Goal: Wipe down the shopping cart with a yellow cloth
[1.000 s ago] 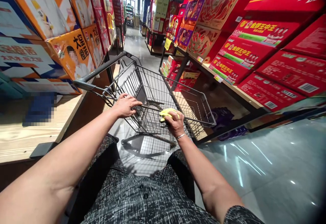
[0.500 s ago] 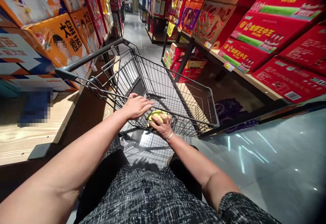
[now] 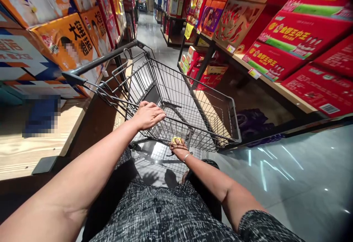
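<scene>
A dark wire shopping cart (image 3: 176, 80) stands side-on before me, its handle at the left. My left hand (image 3: 149, 116) is closed over the near top rail of the basket, fingers curled over the wire. Lower down, my right hand (image 3: 179, 149), with a thin bracelet at the wrist, presses a yellow cloth (image 3: 176, 140) against the wires of the cart's near side. Most of the cloth is hidden by the fingers and wires.
Orange and white cartons (image 3: 66, 43) are stacked on a wooden shelf (image 3: 55, 146) at left. Red boxes (image 3: 298, 32) fill the right shelf, with dark purple packages (image 3: 252, 121) below. A shiny tiled floor (image 3: 275, 172) runs between the shelves.
My right hand has moved down with the yellow cloth, from just below the top rail to lower on the cart's side. My left hand's fingers have curled more around the rail.
</scene>
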Demonstrator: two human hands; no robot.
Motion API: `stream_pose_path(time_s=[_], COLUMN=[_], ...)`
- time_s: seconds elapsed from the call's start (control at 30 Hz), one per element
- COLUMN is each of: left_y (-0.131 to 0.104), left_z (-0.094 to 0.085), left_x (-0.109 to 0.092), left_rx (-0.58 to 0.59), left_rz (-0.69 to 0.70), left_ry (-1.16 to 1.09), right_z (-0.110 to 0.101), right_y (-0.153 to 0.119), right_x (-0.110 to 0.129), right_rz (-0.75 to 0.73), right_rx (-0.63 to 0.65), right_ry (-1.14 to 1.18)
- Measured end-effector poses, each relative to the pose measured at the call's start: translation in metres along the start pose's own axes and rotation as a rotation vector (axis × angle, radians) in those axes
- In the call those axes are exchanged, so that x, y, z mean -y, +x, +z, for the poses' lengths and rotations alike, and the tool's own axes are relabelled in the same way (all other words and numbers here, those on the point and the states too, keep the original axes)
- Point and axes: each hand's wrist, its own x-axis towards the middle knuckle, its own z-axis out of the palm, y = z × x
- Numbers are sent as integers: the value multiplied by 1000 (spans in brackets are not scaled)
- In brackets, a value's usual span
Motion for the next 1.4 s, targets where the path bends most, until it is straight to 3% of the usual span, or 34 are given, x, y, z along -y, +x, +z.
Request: stream_pose_path(time_s=[0.1,0.23,0.3,0.4,0.53,0.6,0.7,0.8,0.87,0.97,1.1,1.2,1.3,1.4], left_y=[0,3,6,13,21,23,24,28,31,35,36,36,36,37], left_z=[-1,-1,-1,2,15,22,29,31,31,32,35,36,35,34], left_x=[-1,-4,-11,-29,-53,-59,-58,-54,-52,-47,-38,-34,-34,-36], left_rx=[5,14,7,-26,-6,32,55,58,56,37,-1,-16,-5,6], left_rz=[-20,-87,-142,-155,-51,-16,11,17,24,28,19,3,-15,-19], left_ry=[8,20,33,44,40,63,97,86,81,84,93,97,89,77], right_z=[-35,-87,-94,-68,-2,23,43,43,32,-3,-69,-106,-115,-107], right_y=[8,18,17,2,-35,-51,-65,-64,-58,-46,-34,-36,-40,-27], right_x=[-16,-35,-39,-42,-44,-44,-43,-45,-49,-63,-91,-114,-123,-106], right_rz=[-83,-56,1,43,36,46,74,89,80,78,145,310,539,635], right_rx=[-13,-251,-313,-214,43,98,77,55,74,27,-298,-503,-601,-605], right_ry=[-30,-77,-82,-81,-68,-68,-69,-72,-82,-109,-129,-107,-48,35])
